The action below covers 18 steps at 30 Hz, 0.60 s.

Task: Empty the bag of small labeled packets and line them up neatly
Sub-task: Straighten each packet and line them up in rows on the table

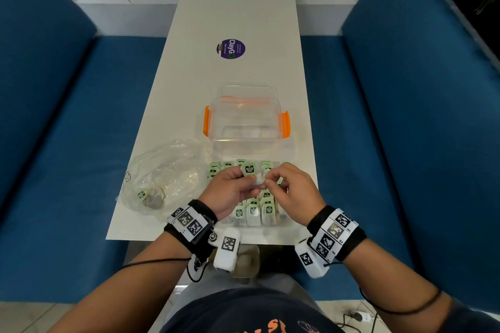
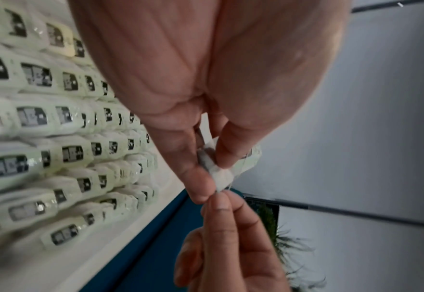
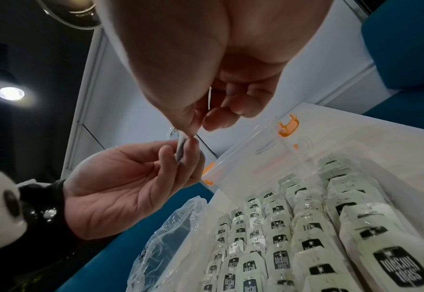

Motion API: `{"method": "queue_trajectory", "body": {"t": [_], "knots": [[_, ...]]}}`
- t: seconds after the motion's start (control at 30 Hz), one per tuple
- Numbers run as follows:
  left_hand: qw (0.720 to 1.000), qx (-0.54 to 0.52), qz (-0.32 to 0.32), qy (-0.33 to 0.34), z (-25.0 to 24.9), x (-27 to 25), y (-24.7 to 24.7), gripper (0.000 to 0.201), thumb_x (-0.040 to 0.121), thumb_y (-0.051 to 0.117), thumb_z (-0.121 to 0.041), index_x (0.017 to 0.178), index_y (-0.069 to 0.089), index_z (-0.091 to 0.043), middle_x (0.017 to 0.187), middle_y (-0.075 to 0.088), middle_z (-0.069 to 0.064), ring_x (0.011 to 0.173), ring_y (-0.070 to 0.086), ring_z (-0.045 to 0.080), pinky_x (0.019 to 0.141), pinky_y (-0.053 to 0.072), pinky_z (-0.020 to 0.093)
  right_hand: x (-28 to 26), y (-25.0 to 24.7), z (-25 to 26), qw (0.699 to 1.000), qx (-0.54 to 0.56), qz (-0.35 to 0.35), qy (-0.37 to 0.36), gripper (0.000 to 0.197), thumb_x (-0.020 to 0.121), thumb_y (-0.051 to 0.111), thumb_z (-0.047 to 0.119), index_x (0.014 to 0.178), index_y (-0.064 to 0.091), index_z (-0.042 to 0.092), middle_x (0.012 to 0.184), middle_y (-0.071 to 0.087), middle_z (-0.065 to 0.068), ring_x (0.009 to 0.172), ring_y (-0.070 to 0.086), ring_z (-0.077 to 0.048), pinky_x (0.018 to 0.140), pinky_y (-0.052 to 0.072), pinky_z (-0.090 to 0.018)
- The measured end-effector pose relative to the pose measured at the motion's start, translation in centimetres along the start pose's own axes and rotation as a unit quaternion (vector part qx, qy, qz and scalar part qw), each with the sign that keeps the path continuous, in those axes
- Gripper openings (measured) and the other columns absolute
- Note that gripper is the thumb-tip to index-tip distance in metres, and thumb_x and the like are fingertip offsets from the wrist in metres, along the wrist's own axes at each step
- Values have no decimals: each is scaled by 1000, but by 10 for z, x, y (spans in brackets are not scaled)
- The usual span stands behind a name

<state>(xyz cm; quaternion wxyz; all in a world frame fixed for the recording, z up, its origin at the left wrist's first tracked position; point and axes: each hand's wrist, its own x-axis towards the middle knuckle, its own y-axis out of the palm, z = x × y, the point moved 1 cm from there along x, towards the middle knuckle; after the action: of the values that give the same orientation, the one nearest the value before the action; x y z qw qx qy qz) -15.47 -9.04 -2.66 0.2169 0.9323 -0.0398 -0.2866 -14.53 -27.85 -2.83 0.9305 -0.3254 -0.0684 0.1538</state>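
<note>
Between both hands, just above the rows, I hold one small packet (image 1: 256,181) with a green labeled tag (image 1: 249,169). My left hand (image 1: 250,190) pinches its white pouch (image 2: 221,177) between thumb and fingers. My right hand (image 1: 268,181) pinches its edge (image 3: 180,152) with thumb and fingertip. Below them, several rows of matching packets (image 1: 253,211) lie lined up in a shallow clear tray (image 1: 290,149). The crumpled clear bag (image 1: 165,178) lies to the left on the table, with one tagged packet (image 1: 142,194) still visible inside.
A clear box with orange latches (image 1: 244,116) stands just beyond the tray. A round purple sticker (image 1: 230,48) marks the narrow white table (image 1: 230,8) farther back. Blue seats (image 1: 54,143) flank the table on both sides.
</note>
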Motion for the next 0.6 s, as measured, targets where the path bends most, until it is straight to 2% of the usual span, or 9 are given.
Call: {"method": "queue_trajectory", "body": {"t": [0.07,0.1,0.2,0.3,0.37,0.5,0.6], "knots": [[1000,-25,-1,-2,-3,-2,1,29,98,57,5,73,70,-5,82,73,17,88,75,29,67,60,23,-1,-2,2,1000,15,-1,1,4,96,67,22,95,69,25,90,59,13,70,56,-11,70,49,-29],[999,-34,0,-4,-5,-2,2,30,98,57,5,72,69,-6,81,73,17,87,75,28,67,60,23,-2,-4,3,1000,18,-3,1,3,96,67,22,95,69,24,90,60,13,71,55,-11,69,48,-26],[998,-59,-6,-8,-9,-4,4,21,98,55,5,80,63,-3,79,73,13,87,74,28,66,60,23,-1,-9,6,1000,18,-17,-4,3,96,67,22,98,69,24,92,60,13,72,56,-12,68,43,-18],[998,-57,-9,-7,-12,-6,6,13,98,57,4,90,65,-2,81,71,11,85,74,27,65,60,24,-1,-16,10,999,10,-39,-28,15,95,68,22,109,64,27,97,56,15,64,57,-12,67,47,-21],[999,-50,-6,-2,-14,-7,7,14,98,57,4,91,67,-3,80,71,10,82,75,25,63,59,24,0,-19,14,997,-11,-50,-52,21,95,68,23,115,62,28,101,54,15,62,57,-11,67,49,-24],[999,-43,5,-2,-16,-10,10,12,98,57,3,97,67,-3,78,70,8,81,74,24,63,59,24,6,-20,19,988,-92,-61,-103,25,94,69,24,118,64,26,107,54,14,60,45,-6,61,49,-25],[999,-45,12,1,-17,-11,12,16,98,56,2,97,71,-5,82,72,7,83,73,24,64,58,24,10,-17,19,983,-116,-76,-119,18,94,71,25,112,70,24,102,58,9,66,38,-3,59,44,-21]]}}
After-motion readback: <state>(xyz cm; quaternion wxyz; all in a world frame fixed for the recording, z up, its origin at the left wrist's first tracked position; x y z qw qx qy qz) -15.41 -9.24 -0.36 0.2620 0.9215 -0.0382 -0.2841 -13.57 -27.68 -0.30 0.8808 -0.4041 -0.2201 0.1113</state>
